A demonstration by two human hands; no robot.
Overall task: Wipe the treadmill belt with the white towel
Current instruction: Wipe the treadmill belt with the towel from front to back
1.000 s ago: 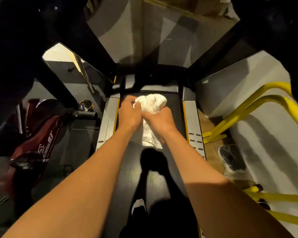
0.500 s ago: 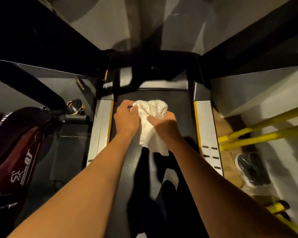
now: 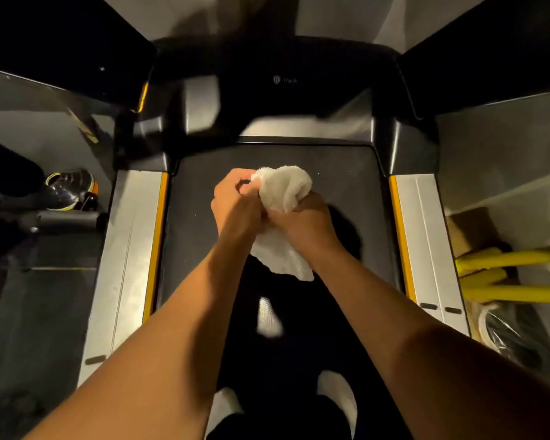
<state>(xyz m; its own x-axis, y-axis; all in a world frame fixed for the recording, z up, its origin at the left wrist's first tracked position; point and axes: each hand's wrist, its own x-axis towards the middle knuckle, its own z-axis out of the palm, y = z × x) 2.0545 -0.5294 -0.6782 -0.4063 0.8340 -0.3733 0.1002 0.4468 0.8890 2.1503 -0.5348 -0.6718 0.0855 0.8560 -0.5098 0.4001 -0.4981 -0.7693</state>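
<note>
Belt: black flat rubber treadmill belt [image 3: 346, 185] runs from 12 to 6 o'clock through the middle of the view; no wipe marks or damp streaks can be made out on it
Hood: black plastic motor cover [image 3: 283, 100] at 12 o'clock, closing off the belt's front end
Rails: silver foot rails with yellow inner edging at 9 o'clock [image 3: 131, 249] and 3 o'clock [image 3: 426, 242]
Left hand: left hand [image 3: 235, 204] just off centre toward 11 o'clock; fingers curled, pinching the cloth's upper left corner
Right hand: right hand [image 3: 302, 220] touching the left; clenched round the cloth's middle
Towel: white terry towel [image 3: 283, 188] bunched between both hands over the front third of the belt; a loose tail [image 3: 286, 258] hangs below the wrists toward 6 o'clock; contact with the belt cannot be told
Progress: judged as preparation only; the towel is being gathered into a pad; the wiping of the belt appears to remain
Change: against half a second ago, the hands have closed together and the bundle is tighter; the view has dropped closer to the hood
</note>
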